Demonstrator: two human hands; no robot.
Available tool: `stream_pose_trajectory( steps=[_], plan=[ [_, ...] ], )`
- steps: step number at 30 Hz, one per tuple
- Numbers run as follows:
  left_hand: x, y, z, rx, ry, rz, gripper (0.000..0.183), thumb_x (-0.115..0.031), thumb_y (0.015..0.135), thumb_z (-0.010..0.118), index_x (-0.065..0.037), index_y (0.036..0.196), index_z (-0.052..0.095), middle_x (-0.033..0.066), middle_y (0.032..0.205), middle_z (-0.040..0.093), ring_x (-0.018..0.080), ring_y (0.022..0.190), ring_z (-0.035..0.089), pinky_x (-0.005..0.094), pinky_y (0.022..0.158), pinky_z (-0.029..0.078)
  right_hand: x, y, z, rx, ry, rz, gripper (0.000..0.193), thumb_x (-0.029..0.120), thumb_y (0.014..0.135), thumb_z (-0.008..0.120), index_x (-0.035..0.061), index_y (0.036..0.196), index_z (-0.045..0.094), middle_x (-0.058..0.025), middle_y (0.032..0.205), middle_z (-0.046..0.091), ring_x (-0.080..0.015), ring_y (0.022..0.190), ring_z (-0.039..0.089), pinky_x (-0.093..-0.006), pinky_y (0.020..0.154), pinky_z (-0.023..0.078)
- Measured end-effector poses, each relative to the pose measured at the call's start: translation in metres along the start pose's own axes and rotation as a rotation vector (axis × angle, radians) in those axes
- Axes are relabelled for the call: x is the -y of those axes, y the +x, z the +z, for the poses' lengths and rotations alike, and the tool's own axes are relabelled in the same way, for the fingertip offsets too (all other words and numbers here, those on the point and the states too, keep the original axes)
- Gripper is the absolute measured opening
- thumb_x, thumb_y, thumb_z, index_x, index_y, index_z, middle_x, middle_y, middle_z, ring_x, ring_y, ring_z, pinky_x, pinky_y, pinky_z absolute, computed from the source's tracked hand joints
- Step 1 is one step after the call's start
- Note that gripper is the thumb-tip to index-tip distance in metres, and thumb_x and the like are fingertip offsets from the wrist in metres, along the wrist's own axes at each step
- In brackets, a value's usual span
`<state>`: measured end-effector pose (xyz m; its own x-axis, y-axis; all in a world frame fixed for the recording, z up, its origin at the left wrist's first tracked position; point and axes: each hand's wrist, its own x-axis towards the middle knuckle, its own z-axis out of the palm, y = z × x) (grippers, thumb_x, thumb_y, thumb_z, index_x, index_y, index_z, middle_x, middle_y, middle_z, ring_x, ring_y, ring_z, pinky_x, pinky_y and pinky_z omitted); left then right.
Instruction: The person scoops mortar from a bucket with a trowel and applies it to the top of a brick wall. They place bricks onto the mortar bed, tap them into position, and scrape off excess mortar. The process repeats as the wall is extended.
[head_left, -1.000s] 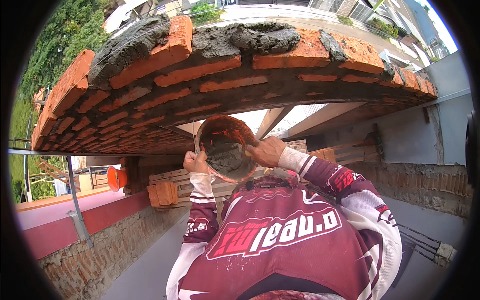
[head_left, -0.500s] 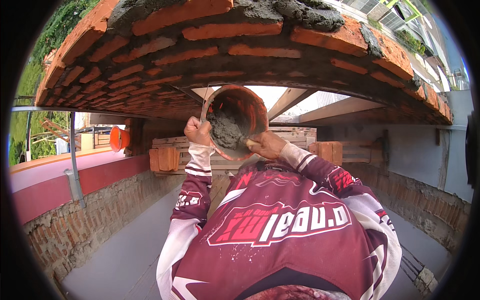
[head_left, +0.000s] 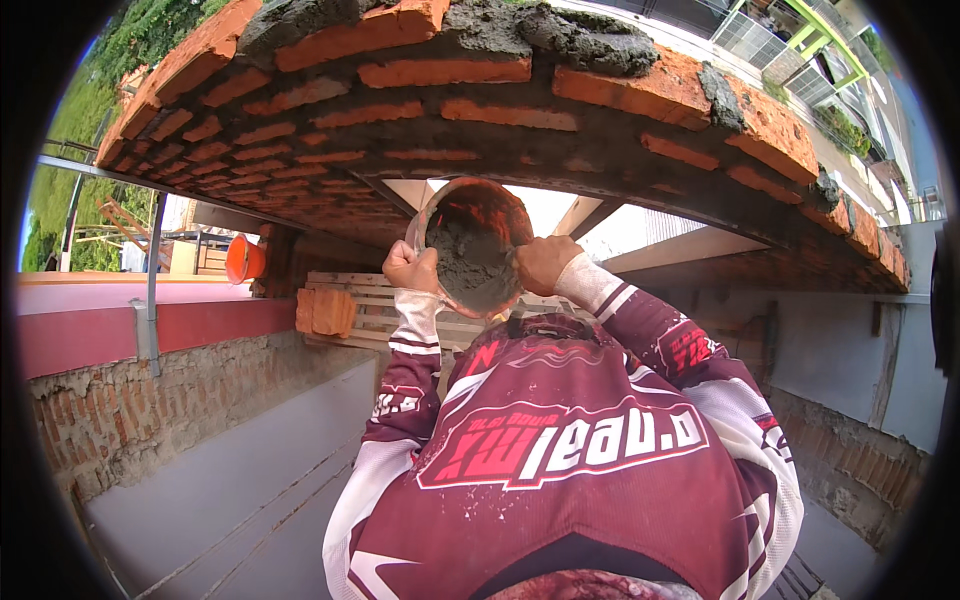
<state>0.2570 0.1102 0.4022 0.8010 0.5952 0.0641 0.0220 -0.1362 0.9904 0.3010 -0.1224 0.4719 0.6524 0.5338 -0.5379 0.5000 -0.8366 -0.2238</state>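
Observation:
A round orange-red bucket (head_left: 519, 217), crusted grey, is tipped so its mouth faces me. Wet grey mortar (head_left: 475, 265) lies inside it. My left hand (head_left: 410, 268) is closed on the bucket's left edge. At the right edge, my right hand (head_left: 545, 263) is closed in a fist; the trowel whose pale handle showed in it earlier is hidden now, its blade out of sight. Beyond the bucket rises a brick wall (head_left: 440, 70), with a thick bed of fresh mortar (head_left: 585, 40) along its top course.
Wooden slats (head_left: 380, 310) lie below the bucket, with stacked loose bricks (head_left: 325, 312) at their left. A second orange bucket (head_left: 244, 259) is farther left, near a metal pole (head_left: 153, 290). Wooden beams (head_left: 690, 243) cross an opening under the brick wall.
My right hand has moved up and right along the bucket's edge, and the pale handle has gone from sight. The mortar looks more spread across the bucket. My view has shifted slightly.

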Motion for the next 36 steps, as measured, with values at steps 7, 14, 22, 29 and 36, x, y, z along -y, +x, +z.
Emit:
stream_pose_trajectory(
  steps=[7,14,22,29,36],
  plan=[
    [-0.016,-0.010,0.050,-0.072,-0.072,0.131,0.035,0.005,0.071,0.061,-0.011,0.061,0.032,-0.0081,0.061,0.036,0.0026,0.058,0.032,0.0237,0.050,0.029,-0.056,0.014,0.012,-0.138,-0.054,-0.135,0.023,0.019,0.094,0.053,0.0032,0.097,0.070,-0.0195,0.095,0.073,-0.0332,0.083,0.074,-0.0439,0.071,0.060],
    [-0.011,-0.010,0.035,-0.002,-0.151,-0.016,0.033,0.008,0.071,0.060,-0.011,0.061,0.035,-0.0062,0.061,0.042,0.0034,0.057,0.037,0.0233,0.051,0.033,-0.038,-0.012,0.047,0.040,0.789,-0.277,0.035,0.034,0.096,0.057,0.0031,0.108,0.068,-0.0192,0.087,0.070,-0.0309,0.074,0.070,-0.0434,0.065,0.054],
    [-0.007,-0.027,0.033,-0.128,-0.072,0.059,0.037,0.005,0.070,0.063,-0.010,0.061,0.031,-0.0083,0.061,0.034,0.0030,0.059,0.029,0.0255,0.048,0.025,-0.030,-0.045,0.021,-0.225,0.036,-0.198,0.040,0.036,0.101,0.050,0.0111,0.130,0.060,-0.0207,0.093,0.071,-0.0373,0.086,0.072,-0.0491,0.071,0.057],
    [-0.012,-0.024,0.038,-0.219,-0.081,0.009,0.037,0.004,0.070,0.063,-0.010,0.061,0.030,-0.0079,0.060,0.033,0.0034,0.058,0.030,0.0262,0.047,0.026,-0.046,-0.036,0.009,0.011,-0.052,-0.178,0.032,0.032,0.100,0.048,0.0120,0.107,0.071,-0.0176,0.090,0.074,-0.0385,0.083,0.072,-0.0511,0.077,0.057],
    [-0.023,-0.025,0.040,-0.189,-0.099,0.037,0.036,0.004,0.070,0.063,-0.011,0.061,0.031,-0.0075,0.060,0.036,0.0029,0.057,0.032,0.0248,0.047,0.027,-0.066,0.004,0.001,-0.379,-0.149,-0.103,0.027,0.028,0.096,0.054,0.0060,0.100,0.069,-0.0188,0.085,0.072,-0.0350,0.074,0.073,-0.0475,0.062,0.058]
  ],
)
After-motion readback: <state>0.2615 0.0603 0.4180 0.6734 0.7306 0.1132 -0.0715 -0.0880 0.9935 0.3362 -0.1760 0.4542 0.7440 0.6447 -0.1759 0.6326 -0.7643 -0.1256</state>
